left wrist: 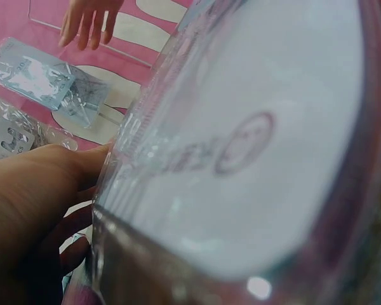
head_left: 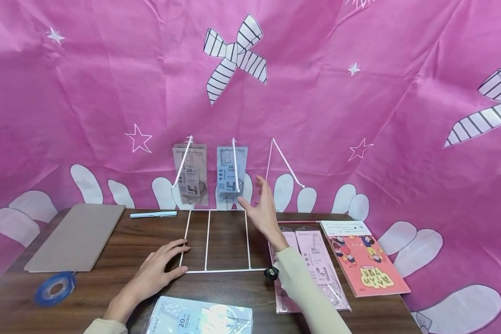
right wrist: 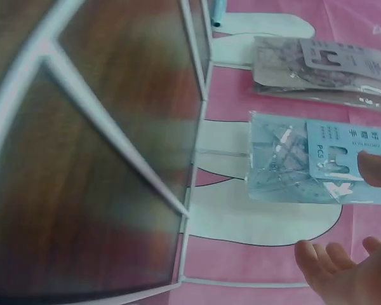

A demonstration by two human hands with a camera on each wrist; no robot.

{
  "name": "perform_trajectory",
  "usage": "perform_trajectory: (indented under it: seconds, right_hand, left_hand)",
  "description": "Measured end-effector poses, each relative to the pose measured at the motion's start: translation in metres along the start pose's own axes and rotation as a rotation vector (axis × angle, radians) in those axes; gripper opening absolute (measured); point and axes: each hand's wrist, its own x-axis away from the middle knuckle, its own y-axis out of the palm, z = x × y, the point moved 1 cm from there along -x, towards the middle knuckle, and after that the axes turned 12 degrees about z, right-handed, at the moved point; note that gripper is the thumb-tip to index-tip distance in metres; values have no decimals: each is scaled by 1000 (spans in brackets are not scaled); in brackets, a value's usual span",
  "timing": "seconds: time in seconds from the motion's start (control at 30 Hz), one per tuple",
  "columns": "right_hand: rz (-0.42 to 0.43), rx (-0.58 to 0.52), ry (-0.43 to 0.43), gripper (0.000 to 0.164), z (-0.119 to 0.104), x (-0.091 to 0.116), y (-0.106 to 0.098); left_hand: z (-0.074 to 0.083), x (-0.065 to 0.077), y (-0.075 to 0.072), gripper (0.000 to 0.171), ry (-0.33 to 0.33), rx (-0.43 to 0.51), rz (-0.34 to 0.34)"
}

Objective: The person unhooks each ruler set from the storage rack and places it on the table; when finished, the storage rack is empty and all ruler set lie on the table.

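Observation:
A white wire rack (head_left: pixel 206 239) with slanting arms stands on the table. A grey packaged ruler set (head_left: pixel 192 176) hangs on its left arm and a blue packaged ruler set (head_left: pixel 230 174) on its middle one. My right hand (head_left: pixel 264 211) is raised beside the blue set, fingers apart, thumb close to its lower edge; whether they touch I cannot tell. The right arm of the rack bears nothing. My left hand (head_left: pixel 160 266) rests on the table with its fingertips at the rack's left base wire. Another blue packaged set (head_left: pixel 200 317) lies in front, cut off by the frame.
Pink packaged sets (head_left: pixel 313 260) lie to the right, partly under my right forearm, beside a red book (head_left: pixel 365 264). On the left are a grey notebook (head_left: pixel 77 236), a roll of blue tape (head_left: pixel 55 288) and a light-blue pen (head_left: pixel 153 214). A pink cloth (head_left: pixel 317 116) hangs behind.

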Motion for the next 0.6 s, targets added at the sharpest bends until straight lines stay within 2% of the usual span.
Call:
perform_trajectory:
  seconds: [0.3, 0.6]
  right_hand:
    - [-104, -13, 36, 66, -5, -17, 14]
    - [-103, -120, 102, 48, -8, -23, 26]
  left_hand:
    - [1, 0, -1, 47, 4, 0, 4]
    - [1, 0, 0, 47, -1, 4, -3]
